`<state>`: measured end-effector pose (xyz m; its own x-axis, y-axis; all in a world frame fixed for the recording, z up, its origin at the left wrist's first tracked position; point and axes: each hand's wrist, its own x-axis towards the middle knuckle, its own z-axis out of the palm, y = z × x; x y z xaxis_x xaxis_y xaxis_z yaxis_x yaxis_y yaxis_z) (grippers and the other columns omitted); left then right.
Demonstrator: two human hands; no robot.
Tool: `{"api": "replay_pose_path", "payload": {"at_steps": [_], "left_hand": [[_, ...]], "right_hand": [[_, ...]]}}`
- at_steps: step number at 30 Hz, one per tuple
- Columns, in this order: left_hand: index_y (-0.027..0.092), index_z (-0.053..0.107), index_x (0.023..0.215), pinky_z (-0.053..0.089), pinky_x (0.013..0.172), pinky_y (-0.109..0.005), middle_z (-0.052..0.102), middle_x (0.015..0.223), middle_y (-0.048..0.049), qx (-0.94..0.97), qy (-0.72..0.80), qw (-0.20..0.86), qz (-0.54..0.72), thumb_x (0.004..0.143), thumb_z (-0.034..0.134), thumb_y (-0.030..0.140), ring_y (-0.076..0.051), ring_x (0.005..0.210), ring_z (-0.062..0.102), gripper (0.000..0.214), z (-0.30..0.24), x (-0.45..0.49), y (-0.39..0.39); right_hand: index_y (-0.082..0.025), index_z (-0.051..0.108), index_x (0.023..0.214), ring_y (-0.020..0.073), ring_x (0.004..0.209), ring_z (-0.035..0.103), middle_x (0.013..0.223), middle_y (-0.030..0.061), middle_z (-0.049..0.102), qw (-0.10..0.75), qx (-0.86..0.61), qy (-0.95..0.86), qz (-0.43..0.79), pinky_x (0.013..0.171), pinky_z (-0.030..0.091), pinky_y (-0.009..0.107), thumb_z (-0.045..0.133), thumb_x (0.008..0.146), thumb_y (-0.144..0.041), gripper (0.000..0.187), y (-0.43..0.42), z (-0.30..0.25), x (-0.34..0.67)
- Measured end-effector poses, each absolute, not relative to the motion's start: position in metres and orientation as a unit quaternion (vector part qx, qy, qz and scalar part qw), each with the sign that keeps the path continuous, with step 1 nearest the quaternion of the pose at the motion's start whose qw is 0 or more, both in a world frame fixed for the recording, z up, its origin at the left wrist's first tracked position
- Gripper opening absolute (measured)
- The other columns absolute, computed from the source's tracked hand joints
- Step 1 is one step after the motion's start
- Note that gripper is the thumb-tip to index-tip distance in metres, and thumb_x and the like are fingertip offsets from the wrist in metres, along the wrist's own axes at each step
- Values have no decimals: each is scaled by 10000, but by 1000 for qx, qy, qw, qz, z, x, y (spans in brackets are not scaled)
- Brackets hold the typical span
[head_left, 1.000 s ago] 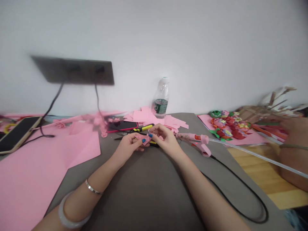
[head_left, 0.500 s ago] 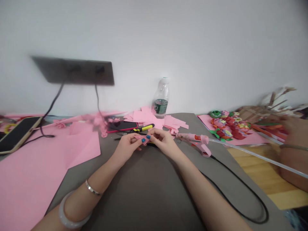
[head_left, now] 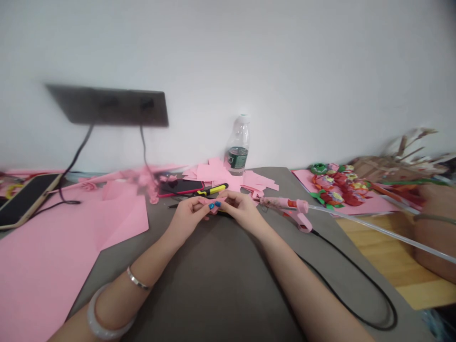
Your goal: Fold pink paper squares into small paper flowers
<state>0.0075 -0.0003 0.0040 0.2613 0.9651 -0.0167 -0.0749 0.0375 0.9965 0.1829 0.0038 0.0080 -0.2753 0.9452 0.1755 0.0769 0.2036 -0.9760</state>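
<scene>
Between my two hands is a small piece of pink paper, pinched by thumbs and fingers. My left hand grips its left side, and my right hand closes on its right side, the blue-nailed thumbs almost touching. My fingers hide part of the paper. Just behind the hands lies a yellow and black utility knife, beside a dark phone in a red case. Pink paper cut-offs are heaped behind them. To the right rests a pink hot glue gun with a long clear glue stick.
A plastic bottle stands against the wall. A large pink sheet and another phone lie at left. Wrapped candy flowers sit at right, near a co-worker's arm. The glue gun's black cable loops over the grey mat.
My thumbs have come closer together on the pink paper. The co-worker's hand at the far right has shifted slightly. Other things stay in place.
</scene>
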Motion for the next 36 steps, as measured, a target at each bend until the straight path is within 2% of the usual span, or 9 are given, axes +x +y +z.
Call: {"api": "replay_pose_path", "payload": {"at_steps": [6,12,16,21,24,27,32,36], "left_hand": [[143,694,882,519,628,-255,759,775,-68,527,419,600,432,689,796,402,-196,734,719,339,1,6,0],[139,697,829,519,636,-263,762,790,-78,539,425,578,441,694,787,422,-194,750,700,327,4,7,-1],[159,646,819,530,636,-249,749,788,-55,527,419,587,450,705,784,428,-199,790,710,323,2,8,-2],[190,613,996,571,658,-248,734,1016,-61,465,367,655,470,735,762,471,-184,864,708,412,3,9,-2],[156,626,950,562,579,-239,746,891,-77,403,361,702,463,779,672,576,-148,672,689,456,4,9,1],[139,640,870,545,537,-232,717,686,-50,359,370,726,454,775,678,568,-128,544,639,441,4,8,4],[146,694,883,550,608,-202,712,735,-10,372,381,708,464,646,858,365,-99,612,649,361,6,7,2],[145,717,863,555,648,-186,711,751,-6,387,388,690,474,653,855,376,-96,676,663,342,5,7,1]], "right_hand": [[-178,646,808,168,702,581,735,26,621,448,-407,-643,469,647,478,295,690,795,-505,330,5,5,184],[-192,632,830,180,714,636,773,31,659,461,-395,-624,492,660,505,309,696,781,-549,366,5,6,186],[-192,642,824,165,689,603,759,21,640,462,-403,-639,465,655,488,304,710,787,-498,315,6,6,186],[-200,623,873,150,676,569,800,21,631,505,-397,-621,450,622,455,281,684,811,-390,208,6,5,187],[-204,610,853,152,709,561,822,24,614,520,-385,-642,411,643,445,282,638,831,-294,96,6,6,188],[-203,627,830,162,764,562,847,29,613,511,-366,-691,356,679,439,293,590,838,-188,41,5,8,188],[-200,653,820,173,823,585,866,42,643,486,-338,-745,307,700,453,299,587,857,-124,108,3,11,186],[-205,699,844,181,884,610,915,56,645,459,-338,-766,297,775,481,324,612,873,-140,113,3,11,188]]}}
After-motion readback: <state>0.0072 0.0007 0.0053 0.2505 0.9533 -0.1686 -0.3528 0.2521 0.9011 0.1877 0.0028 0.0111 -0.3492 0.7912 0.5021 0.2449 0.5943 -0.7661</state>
